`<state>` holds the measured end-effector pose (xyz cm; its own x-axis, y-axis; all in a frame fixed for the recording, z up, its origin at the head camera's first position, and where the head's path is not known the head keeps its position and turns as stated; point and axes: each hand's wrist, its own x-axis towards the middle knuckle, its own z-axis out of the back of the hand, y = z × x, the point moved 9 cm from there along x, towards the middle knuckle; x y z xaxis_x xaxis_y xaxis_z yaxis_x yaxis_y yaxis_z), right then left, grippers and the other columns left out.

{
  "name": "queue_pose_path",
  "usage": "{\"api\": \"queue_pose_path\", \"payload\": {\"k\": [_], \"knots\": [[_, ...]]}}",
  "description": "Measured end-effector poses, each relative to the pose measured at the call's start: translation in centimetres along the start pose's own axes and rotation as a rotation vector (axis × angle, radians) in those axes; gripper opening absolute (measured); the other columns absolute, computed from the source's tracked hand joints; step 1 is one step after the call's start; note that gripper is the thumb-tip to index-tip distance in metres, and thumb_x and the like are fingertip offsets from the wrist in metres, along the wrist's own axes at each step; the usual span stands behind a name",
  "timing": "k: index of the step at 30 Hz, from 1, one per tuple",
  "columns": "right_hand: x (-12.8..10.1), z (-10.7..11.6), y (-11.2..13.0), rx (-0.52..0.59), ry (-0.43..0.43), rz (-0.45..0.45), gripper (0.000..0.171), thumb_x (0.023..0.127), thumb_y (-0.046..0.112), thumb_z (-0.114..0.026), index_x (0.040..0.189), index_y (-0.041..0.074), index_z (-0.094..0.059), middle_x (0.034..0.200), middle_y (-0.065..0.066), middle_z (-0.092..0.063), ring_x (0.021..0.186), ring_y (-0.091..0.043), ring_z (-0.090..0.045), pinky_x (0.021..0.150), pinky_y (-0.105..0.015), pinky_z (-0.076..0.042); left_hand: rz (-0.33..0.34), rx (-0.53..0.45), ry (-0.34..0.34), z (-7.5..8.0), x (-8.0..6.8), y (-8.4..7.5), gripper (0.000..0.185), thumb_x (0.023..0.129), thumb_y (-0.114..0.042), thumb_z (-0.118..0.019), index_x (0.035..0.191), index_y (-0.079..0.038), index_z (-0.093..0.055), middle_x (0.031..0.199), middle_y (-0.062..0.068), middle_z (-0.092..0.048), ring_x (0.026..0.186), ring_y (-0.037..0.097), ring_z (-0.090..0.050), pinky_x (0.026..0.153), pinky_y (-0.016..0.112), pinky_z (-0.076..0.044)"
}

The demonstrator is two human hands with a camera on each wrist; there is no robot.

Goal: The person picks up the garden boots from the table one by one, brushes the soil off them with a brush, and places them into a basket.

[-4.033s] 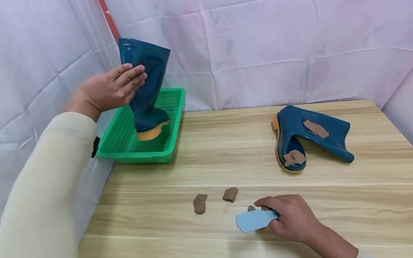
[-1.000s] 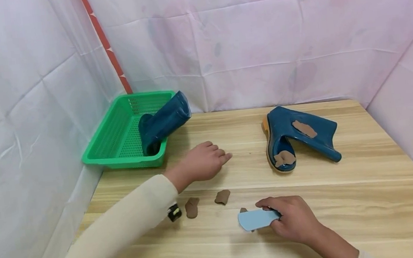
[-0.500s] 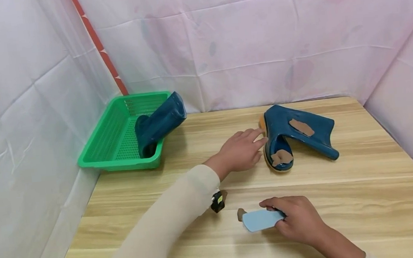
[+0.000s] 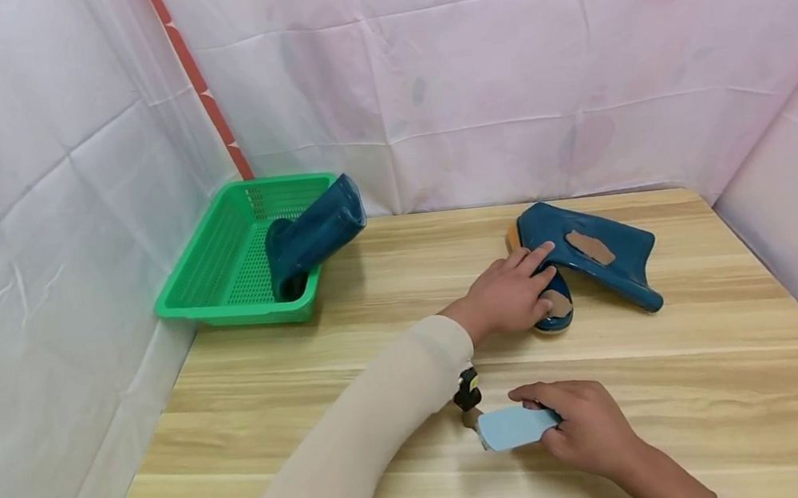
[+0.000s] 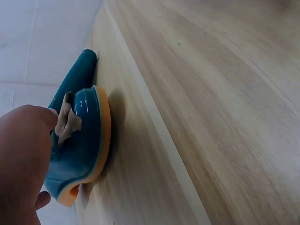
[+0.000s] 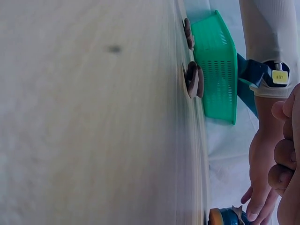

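Note:
A dark blue rubber boot (image 4: pixel 616 256) with an orange sole lies on its side on the wooden table (image 4: pixel 707 380). A brown mud patch (image 4: pixel 589 247) sticks to its shaft, and another (image 5: pixel 68 122) sits on its foot. My left hand (image 4: pixel 515 292) lies on the boot's foot with the fingers fairly straight, partly covering that lower patch. My right hand (image 4: pixel 578 424) rests near the front edge and grips a light blue scraper (image 4: pixel 513 427). Beside the scraper's tip a brown lump (image 4: pixel 469 418) peeks out under my left forearm.
A green basket (image 4: pixel 223 266) stands at the back left corner with a second blue boot (image 4: pixel 314 237) lying in it, its shaft over the rim. Two brown lumps (image 6: pixel 192 79) lie on the table, hidden by my forearm in the head view. White sheeting walls in the table.
My left hand has left the boot in the basket, crossed the table to the right and now rests on the lying boot's foot. The right hand has kept the scraper in place.

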<state>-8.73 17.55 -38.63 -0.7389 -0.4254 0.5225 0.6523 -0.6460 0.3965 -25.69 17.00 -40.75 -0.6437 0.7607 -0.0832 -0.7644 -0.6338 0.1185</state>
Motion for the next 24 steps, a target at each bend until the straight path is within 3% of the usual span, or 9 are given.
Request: {"api": "queue_pose_path", "payload": {"k": [6, 12, 17, 24], "knots": [[-0.2, 0.2, 0.1, 0.001, -0.008, -0.004, 0.062, 0.05, -0.011, -0.06, 0.102, 0.018, -0.077, 0.088, 0.01, -0.075, 0.071, 0.005, -0.056, 0.06, -0.016, -0.048, 0.04, 0.009, 0.058, -0.6, 0.6, -0.2, 0.063, 0.109, -0.053, -0.028, 0.163, -0.02, -0.028, 0.172, 0.0, 0.001, 0.156, 0.019, -0.006, 0.123, 0.031, -0.018], [-0.1, 0.4, 0.3, 0.013, -0.026, 0.017, 0.063, 0.049, -0.011, -0.062, 0.103, 0.019, -0.077, 0.086, 0.01, -0.074, 0.07, 0.004, -0.057, 0.059, -0.018, -0.048, 0.022, 0.023, 0.026, -0.5, 0.4, 0.1, 0.059, 0.111, -0.041, -0.027, 0.161, -0.01, -0.031, 0.17, 0.005, -0.012, 0.155, 0.021, -0.009, 0.124, 0.029, -0.014], [-0.2, 0.4, 0.1, -0.01, -0.011, 0.003, 0.06, 0.051, -0.01, -0.063, 0.102, 0.018, -0.077, 0.087, 0.01, -0.074, 0.07, 0.004, -0.057, 0.06, -0.018, -0.049, -0.018, 0.043, -0.017, 0.0, -0.7, 0.7, 0.058, 0.111, -0.037, -0.029, 0.16, -0.007, -0.033, 0.169, 0.008, -0.016, 0.154, 0.022, -0.013, 0.122, 0.028, -0.02], [-0.3, 0.6, -0.4, -0.023, 0.002, -0.016, 0.057, 0.053, -0.011, -0.061, 0.1, 0.016, -0.077, 0.087, 0.01, -0.074, 0.071, 0.006, -0.057, 0.061, -0.016, -0.049, -0.047, -0.012, -0.044, 0.2, -2.9, 2.3, 0.057, 0.109, -0.033, -0.037, 0.157, -0.003, -0.037, 0.168, 0.01, -0.021, 0.152, 0.025, -0.02, 0.121, 0.029, -0.023]]}}
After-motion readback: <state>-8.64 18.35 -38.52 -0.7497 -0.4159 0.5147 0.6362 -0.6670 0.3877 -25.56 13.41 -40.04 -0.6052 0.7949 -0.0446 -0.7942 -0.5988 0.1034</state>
